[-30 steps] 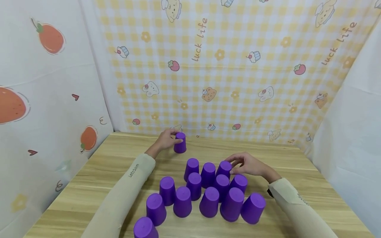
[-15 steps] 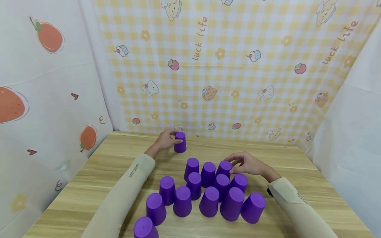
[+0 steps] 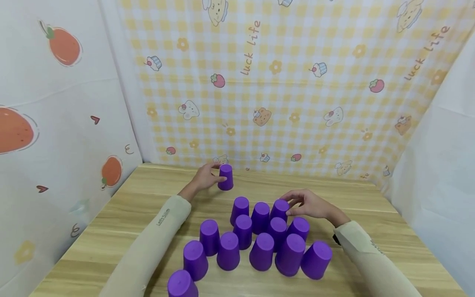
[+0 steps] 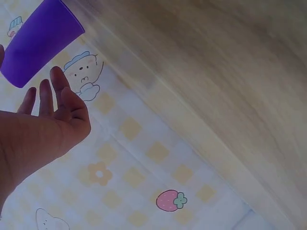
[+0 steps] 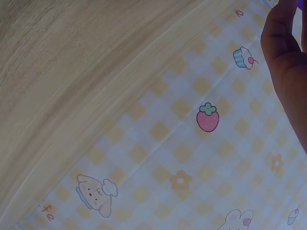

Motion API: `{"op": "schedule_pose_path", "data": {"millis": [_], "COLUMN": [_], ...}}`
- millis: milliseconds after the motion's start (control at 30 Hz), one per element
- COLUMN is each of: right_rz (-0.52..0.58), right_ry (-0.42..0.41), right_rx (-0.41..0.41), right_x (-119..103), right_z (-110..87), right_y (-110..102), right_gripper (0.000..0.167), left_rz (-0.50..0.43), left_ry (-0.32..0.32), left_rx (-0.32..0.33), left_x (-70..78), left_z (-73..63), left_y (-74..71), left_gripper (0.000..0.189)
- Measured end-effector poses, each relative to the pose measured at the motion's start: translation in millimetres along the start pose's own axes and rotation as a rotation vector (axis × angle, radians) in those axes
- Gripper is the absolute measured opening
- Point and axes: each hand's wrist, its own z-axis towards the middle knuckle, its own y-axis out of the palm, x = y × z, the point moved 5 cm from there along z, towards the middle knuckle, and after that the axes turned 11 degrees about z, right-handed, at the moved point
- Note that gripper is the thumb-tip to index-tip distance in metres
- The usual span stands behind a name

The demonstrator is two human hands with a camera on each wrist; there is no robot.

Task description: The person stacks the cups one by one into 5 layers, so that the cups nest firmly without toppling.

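At the back of the table, an upturned purple cup [image 3: 226,177] stands apart from the group. My left hand [image 3: 206,176] is beside it, its thumb overlapping the cup's near side in the head view. In the left wrist view that hand's fingers [image 4: 58,79] are loosely bent, with a gap between them and the cup. My right hand [image 3: 311,205] holds another upturned purple cup [image 3: 279,208] at the back right of the group, thumb on its near side and fingers behind. The right wrist view catches only part of this hand [image 5: 287,57].
Several more upturned purple cups stand close together toward the front, among them a taller-looking cup [image 3: 290,255]. One cup [image 3: 182,284] is cut off at the bottom edge. A wooden table [image 3: 356,198] meets a checked cloth backdrop [image 3: 274,95] behind.
My left hand has drawn back slightly to the left of the far cup, its forearm shifting with it. The right hand and the grouped cups keep their places; the head view shifts a little.
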Motion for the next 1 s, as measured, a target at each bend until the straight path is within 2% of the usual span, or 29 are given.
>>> {"op": "schedule_pose_path", "data": {"millis": [200, 333, 467, 667, 800, 900, 1000], "right_rz": [0.001, -0.009, -0.020, -0.019, -0.016, -0.007, 0.001], "right_ry": [-0.009, -0.013, 0.005, 0.025, 0.022, 0.011, 0.006], "right_rx": [-0.001, 0.015, 0.023, 0.033, 0.067, 0.087, 0.102], "right_x": [-3, -4, -4, -6, -5, -3, -1], "right_z": [-0.8, -3.3, -5.7, -8.8, -10.2, -10.5, -11.1], "right_y": [-1, -3, -3, -2, -4, -4, -3], "right_gripper": [0.037, 0.037, 0.037, 0.037, 0.037, 0.036, 0.036], "left_rz": [0.024, 0.010, -0.007, 0.009, -0.001, -0.042, -0.086], "left_ry": [0.026, 0.044, 0.064, 0.120, 0.130, 0.138, 0.183], "left_rx": [0.025, 0.053, 0.050, 0.012, -0.013, -0.059, -0.126], "left_x": [7.1, 12.7, 18.7, 28.4, 30.0, 31.1, 33.8], "left_z": [-10.5, -18.9, -28.0, -37.8, -40.6, -44.9, -49.5], "left_y": [-4.4, -5.9, -4.5, -0.8, 0.2, 1.0, 4.8], "left_gripper": [0.069, 0.071, 0.069, 0.066, 0.066, 0.064, 0.061]}}
